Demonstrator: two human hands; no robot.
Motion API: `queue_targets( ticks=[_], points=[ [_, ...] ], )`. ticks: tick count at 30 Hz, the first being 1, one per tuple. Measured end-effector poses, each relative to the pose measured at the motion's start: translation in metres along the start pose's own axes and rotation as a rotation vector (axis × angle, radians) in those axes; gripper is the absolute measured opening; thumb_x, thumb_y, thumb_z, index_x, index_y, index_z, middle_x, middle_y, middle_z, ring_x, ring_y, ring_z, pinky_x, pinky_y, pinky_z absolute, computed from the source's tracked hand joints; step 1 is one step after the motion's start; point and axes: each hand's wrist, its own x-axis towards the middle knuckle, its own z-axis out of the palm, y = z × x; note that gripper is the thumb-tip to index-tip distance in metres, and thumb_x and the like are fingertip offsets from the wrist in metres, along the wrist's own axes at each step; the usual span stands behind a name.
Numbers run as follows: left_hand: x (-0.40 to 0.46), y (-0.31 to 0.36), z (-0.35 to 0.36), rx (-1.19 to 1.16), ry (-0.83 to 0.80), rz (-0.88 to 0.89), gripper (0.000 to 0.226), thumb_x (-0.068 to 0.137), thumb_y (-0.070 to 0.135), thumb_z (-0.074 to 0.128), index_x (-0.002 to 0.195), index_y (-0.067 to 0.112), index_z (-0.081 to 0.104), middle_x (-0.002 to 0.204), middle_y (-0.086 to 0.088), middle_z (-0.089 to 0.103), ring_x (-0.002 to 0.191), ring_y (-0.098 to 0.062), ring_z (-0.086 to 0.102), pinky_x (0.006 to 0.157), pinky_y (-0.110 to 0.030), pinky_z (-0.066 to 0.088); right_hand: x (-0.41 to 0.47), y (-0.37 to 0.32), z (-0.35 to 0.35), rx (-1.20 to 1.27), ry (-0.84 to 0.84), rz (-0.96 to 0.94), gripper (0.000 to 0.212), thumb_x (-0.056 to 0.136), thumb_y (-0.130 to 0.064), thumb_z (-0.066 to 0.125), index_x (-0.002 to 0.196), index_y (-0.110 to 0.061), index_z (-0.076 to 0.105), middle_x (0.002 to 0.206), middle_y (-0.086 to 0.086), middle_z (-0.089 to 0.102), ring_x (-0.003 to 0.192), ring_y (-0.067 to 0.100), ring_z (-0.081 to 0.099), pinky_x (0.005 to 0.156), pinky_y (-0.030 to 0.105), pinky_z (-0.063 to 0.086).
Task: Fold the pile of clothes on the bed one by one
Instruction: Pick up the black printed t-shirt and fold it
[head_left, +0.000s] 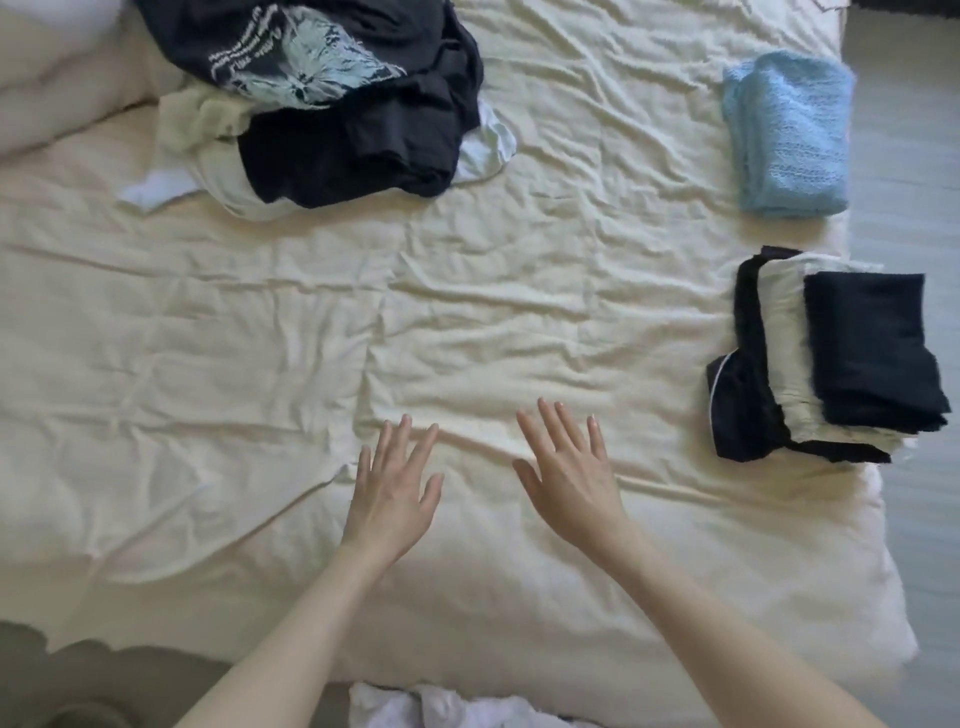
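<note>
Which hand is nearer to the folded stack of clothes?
Right. The right hand lies open just left of the folded stack; the left hand is farther left, beyond it.

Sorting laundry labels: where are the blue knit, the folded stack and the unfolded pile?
blue knit (789, 130), head view, middle of folded top.
folded stack (872, 348), head view, dark top piece.
unfolded pile (343, 150), head view, dark fabric.

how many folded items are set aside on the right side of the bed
4 visible: a light blue knitted piece alone at far right, and nearer, a stack: dark navy cloth on top, cream garment under it, black garment at bottom. More may hide inside.
</note>
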Motion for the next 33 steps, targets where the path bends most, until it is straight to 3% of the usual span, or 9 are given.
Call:
queue_targets(
  ticks=[5, 12, 16, 20, 25, 30, 33],
  points=[
    [0.034, -0.110, -0.002, 0.065, 0.002, -0.007, 0.062, 0.095, 0.036, 0.046, 0.150, 0.031, 0.017, 0.160, -0.003, 0.000, 0.146, -0.022, -0.006, 0.115, -0.047, -0.001, 0.065, -0.060, 0.040, -0.053, -0.108, -0.046, 0.057, 0.101, -0.044, 0.026, 0.152, -0.026, 0.005, 0.160, 0.005, -0.003, 0.147, 0.022, -0.007, 0.117, 0.045, -0.006],
    [0.156, -0.205, -0.041, 0.143, 0.093, -0.058, 0.069, 0.092, 0.051, 0.043, 0.150, 0.035, 0.009, 0.159, -0.003, -0.006, 0.145, -0.025, -0.009, 0.109, -0.063, -0.001, 0.182, -0.104, 0.038, -0.094, -0.017, -0.015, 0.058, 0.101, -0.042, 0.030, 0.151, -0.023, 0.008, 0.160, 0.005, 0.002, 0.147, 0.022, -0.001, 0.118, 0.045, 0.001],
    [0.220, -0.226, -0.066, 0.125, 0.090, -0.131, 0.077, 0.087, 0.066, 0.037, 0.148, 0.042, -0.003, 0.157, 0.001, -0.019, 0.144, -0.025, -0.018, 0.106, -0.067, -0.006, 0.242, -0.117, 0.014, -0.141, 0.029, -0.047, 0.059, 0.101, -0.042, 0.030, 0.151, -0.022, 0.008, 0.160, 0.006, 0.003, 0.147, 0.023, -0.001, 0.118, 0.046, 0.001],
    [0.249, -0.235, -0.075, 0.065, -0.075, -0.224, 0.096, 0.072, 0.080, 0.045, 0.143, 0.049, -0.012, 0.152, 0.004, -0.032, 0.142, -0.025, -0.025, 0.102, -0.073, 0.000, 0.304, -0.129, -0.017, -0.157, 0.096, -0.051, 0.059, 0.100, -0.041, 0.032, 0.151, -0.021, 0.010, 0.160, 0.006, 0.004, 0.147, 0.024, 0.000, 0.118, 0.046, 0.001],
    [0.264, -0.234, -0.074, 0.141, -0.206, -0.277, 0.099, 0.073, 0.080, 0.044, 0.143, 0.046, -0.018, 0.151, 0.000, -0.035, 0.142, -0.027, -0.024, 0.101, -0.074, 0.009, 0.384, -0.149, -0.062, -0.216, 0.258, -0.118, 0.058, 0.099, -0.033, 0.041, 0.150, -0.016, 0.018, 0.158, 0.010, 0.014, 0.146, 0.026, 0.008, 0.118, 0.046, 0.009],
    [0.266, -0.234, -0.071, 0.211, -0.191, -0.279, 0.101, 0.071, 0.083, 0.040, 0.143, 0.045, -0.020, 0.153, -0.001, -0.031, 0.143, -0.027, -0.020, 0.101, -0.071, 0.014, 0.466, -0.168, -0.115, -0.267, 0.479, -0.079, 0.072, 0.095, -0.036, 0.051, 0.151, -0.014, 0.013, 0.158, 0.012, 0.012, 0.146, 0.030, 0.011, 0.116, 0.046, 0.010],
    [0.264, -0.232, -0.066, 0.242, -0.193, -0.284, 0.102, 0.070, 0.084, 0.038, 0.142, 0.044, -0.022, 0.153, -0.002, -0.030, 0.143, -0.028, -0.020, 0.101, -0.071, 0.015, 0.498, -0.165, -0.133, -0.304, 0.504, -0.051, 0.063, 0.097, -0.027, 0.049, 0.150, -0.018, 0.017, 0.158, 0.011, 0.015, 0.145, 0.029, 0.010, 0.116, 0.046, 0.008]
  ],
)
